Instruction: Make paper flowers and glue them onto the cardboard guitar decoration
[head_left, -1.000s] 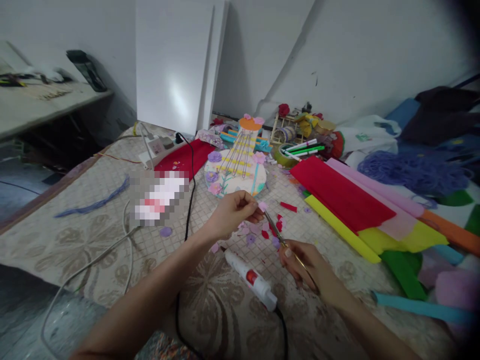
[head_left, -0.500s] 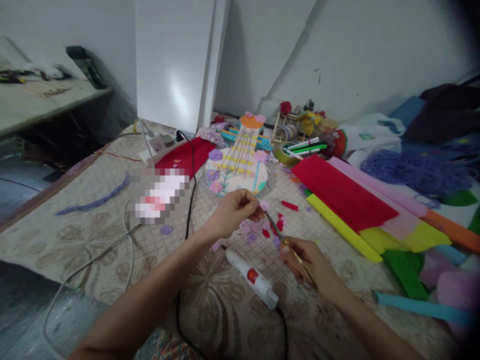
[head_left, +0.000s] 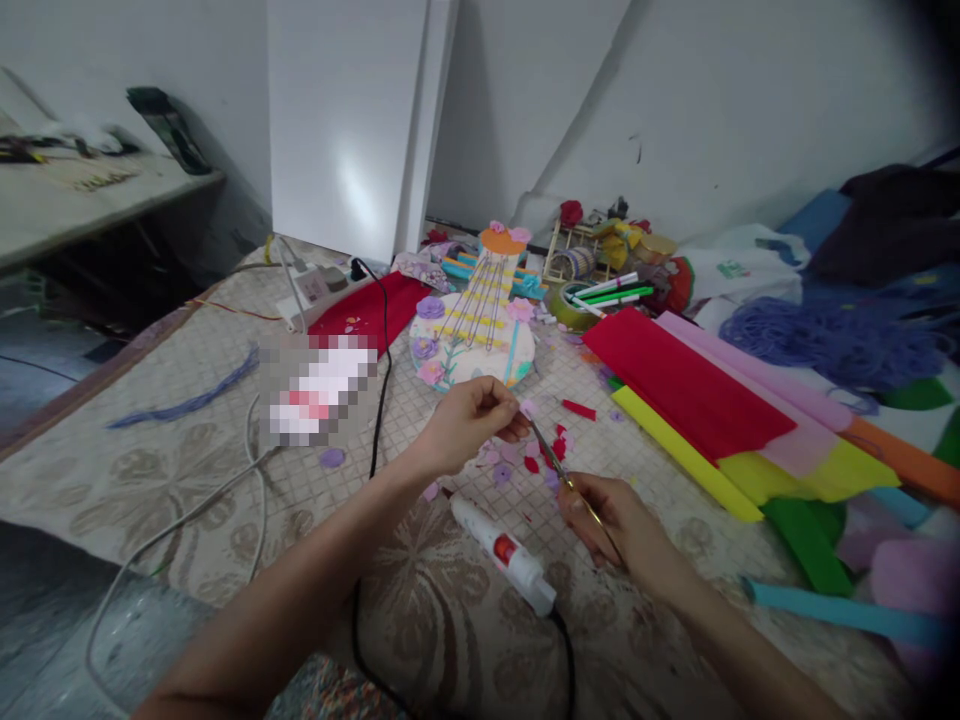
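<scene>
Scissors (head_left: 553,460) with gold-coloured handles rest in the grip of the right hand (head_left: 609,520), whose fingers are closed around the handles; the blades look nearly together and point up toward the left hand (head_left: 474,425). The left fingers are pinched narrow on a small pink paper piece (head_left: 529,408), held above the surface (head_left: 165,470) at the tip of the blades. Whether the blades actually touch the paper cannot be told.

Beneath and between the hands, paper scraps (head_left: 502,475) in pink, purple and red lie scattered on the patterned cloth, with a red strip (head_left: 579,409) just beyond them. Nearer the person, a white corded tool (head_left: 502,552) with a red patch lies slantwise between the forearms, its black cord running off its lower end. Past the left hand, a guitar-shaped decoration (head_left: 472,325) bears paper flowers, yellow bars and dark strings. To the right, red sheeting (head_left: 686,385) overlaps pink and yellow sheets, with a yellow roll (head_left: 682,455) along their near edge.
</scene>
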